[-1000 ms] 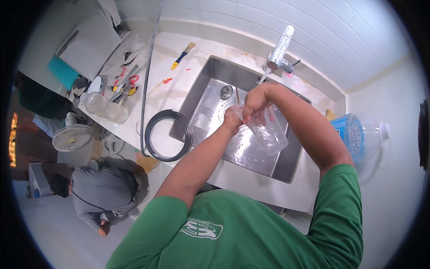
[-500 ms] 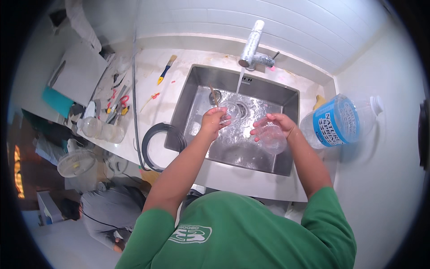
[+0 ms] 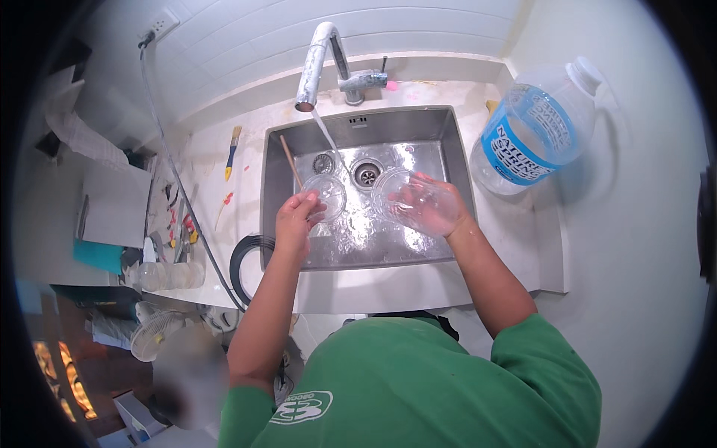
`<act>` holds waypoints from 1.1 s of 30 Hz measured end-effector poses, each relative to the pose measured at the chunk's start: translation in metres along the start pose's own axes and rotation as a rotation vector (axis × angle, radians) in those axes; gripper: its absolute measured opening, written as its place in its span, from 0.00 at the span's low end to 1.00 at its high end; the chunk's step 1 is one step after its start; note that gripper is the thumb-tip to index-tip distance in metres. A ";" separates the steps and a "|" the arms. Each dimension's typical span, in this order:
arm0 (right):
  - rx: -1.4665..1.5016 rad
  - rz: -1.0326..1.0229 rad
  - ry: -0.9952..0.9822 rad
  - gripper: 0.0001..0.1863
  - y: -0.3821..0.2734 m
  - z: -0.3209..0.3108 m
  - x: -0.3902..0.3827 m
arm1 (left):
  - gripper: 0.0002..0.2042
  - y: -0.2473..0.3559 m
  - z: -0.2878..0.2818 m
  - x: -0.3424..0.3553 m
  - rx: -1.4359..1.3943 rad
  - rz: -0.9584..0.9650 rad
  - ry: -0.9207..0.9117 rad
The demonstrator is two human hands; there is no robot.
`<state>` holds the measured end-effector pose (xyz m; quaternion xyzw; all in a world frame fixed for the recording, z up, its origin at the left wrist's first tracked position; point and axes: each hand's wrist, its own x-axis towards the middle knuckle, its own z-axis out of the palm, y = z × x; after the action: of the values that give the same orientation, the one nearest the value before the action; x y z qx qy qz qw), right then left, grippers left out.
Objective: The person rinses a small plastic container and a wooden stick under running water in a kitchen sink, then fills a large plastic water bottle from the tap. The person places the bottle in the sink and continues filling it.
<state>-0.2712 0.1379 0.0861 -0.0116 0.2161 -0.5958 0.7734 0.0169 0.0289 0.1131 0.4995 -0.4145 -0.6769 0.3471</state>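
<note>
Over the sink [image 3: 351, 243], my left hand [image 3: 296, 224] pinches the rim of a clear round plastic lid [image 3: 328, 196]. A thin brown stick [image 3: 290, 160] slants up from near those fingers; whether they grip it too, I cannot tell. My right hand [image 3: 452, 205] is wrapped round a clear plastic cup [image 3: 399, 196], tipped sideways with its mouth towards the drain. From the faucet [image 3: 317, 63], water runs into the basin between the two hands and the back wall.
A big clear water bottle with a blue label [image 3: 526, 138] stands right of the sink. On the left counter lie a paintbrush [image 3: 233, 153], a coiled black hose [image 3: 250, 261] and several tools [image 3: 183, 228]. A grey cable [image 3: 179, 172] crosses there. Below left is a fan [image 3: 157, 332].
The view has shifted, bringing the faucet and bottle more fully into sight. My hands are farther apart, and the cup has turned so its mouth faces the drain.
</note>
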 end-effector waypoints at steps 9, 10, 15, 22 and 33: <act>-0.005 -0.143 0.383 0.07 0.036 -0.040 0.036 | 0.11 -0.011 -0.021 -0.016 0.016 0.007 0.055; 0.016 -0.159 0.341 0.07 0.027 -0.016 0.029 | 0.11 -0.009 -0.025 -0.015 0.010 0.003 0.064; 0.047 -0.213 0.242 0.08 0.002 0.022 0.008 | 0.10 -0.001 -0.026 -0.025 0.011 0.007 0.073; -0.026 -0.222 0.008 0.08 0.000 0.050 -0.018 | 0.09 0.002 -0.037 -0.034 -0.013 0.036 0.082; -1.218 -0.388 0.412 0.16 0.030 -0.018 0.097 | 0.13 0.008 -0.054 -0.045 -0.048 0.075 0.087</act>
<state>-0.2310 0.0614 0.0303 -0.3708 0.6509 -0.4857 0.4505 0.0806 0.0535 0.1298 0.5041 -0.4011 -0.6507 0.4020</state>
